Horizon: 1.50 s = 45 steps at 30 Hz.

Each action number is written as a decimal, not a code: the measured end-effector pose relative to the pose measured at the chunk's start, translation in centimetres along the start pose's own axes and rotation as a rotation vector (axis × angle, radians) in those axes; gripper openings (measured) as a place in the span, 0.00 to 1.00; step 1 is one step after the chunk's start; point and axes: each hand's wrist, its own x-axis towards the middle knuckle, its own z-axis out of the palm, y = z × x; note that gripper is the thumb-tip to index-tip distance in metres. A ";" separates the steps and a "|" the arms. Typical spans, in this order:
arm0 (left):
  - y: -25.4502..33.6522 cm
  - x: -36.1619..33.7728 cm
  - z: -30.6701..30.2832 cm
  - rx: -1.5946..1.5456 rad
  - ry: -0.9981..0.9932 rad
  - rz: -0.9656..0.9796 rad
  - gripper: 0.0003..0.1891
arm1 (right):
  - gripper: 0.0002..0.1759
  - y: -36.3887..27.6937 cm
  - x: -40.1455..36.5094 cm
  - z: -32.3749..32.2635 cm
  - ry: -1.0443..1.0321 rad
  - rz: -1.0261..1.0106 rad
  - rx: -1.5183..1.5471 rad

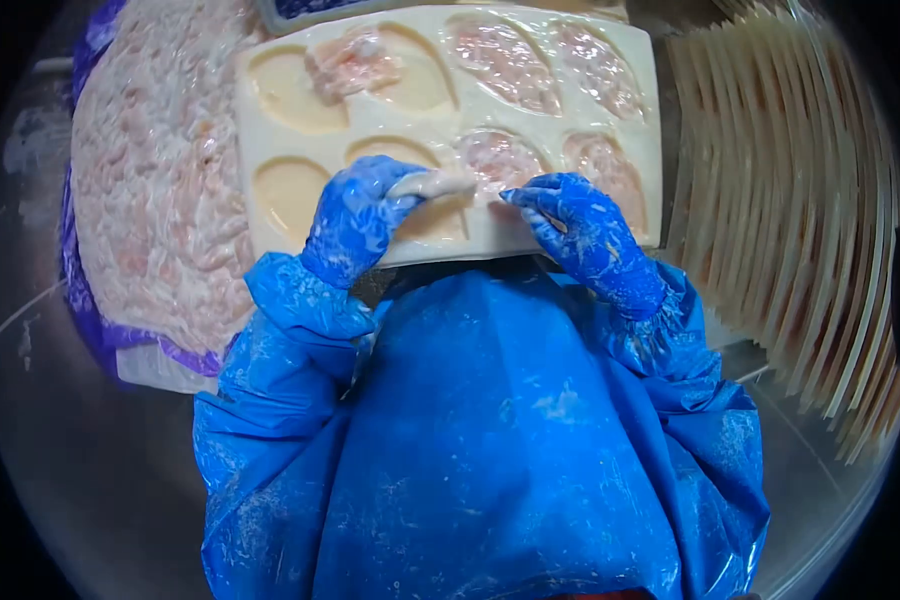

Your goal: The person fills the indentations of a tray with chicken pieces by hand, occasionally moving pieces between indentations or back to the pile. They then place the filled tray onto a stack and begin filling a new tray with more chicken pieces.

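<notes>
Blue plastic apron [490, 440], dusted with pale smears, fills the near part of the view, and both gloved arms reach out from it to a white mould tray [430, 122] on the bench [90, 450].

The left hand [360, 215] is closed on a pale strip of paste [440, 184], pinched between thumb and fingers. The strip sticks out of that grip toward the person's right. Its long axis runs sideways along the tray's near row, and it sits over the second hollow from the left, just above the tray's near edge.

The right hand [585, 235] is just beside the strip's free end. Its fingers are curled and its fingertips point left at that end, across a small gap. Whether they pinch anything I cannot tell. The strip therefore lies between the two hands, held by the left and only approached by the right.

In the near row, the two hollows on the left look empty and the two on the right hold pinkish filling. In the far row, the leftmost hollow is bare, the next holds a loose lump, and the other two are filled.

A broad heap of pink meat [150, 170] lies to the left of the tray on a purple sheet [75, 270]. A fanned stack of white boards [790, 200] stands to the right.
</notes>
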 end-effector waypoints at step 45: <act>-4.1 10.5 -2.8 0.511 0.106 -0.125 0.17 | 0.11 -0.9 2.8 4.2 -0.073 -0.043 0.112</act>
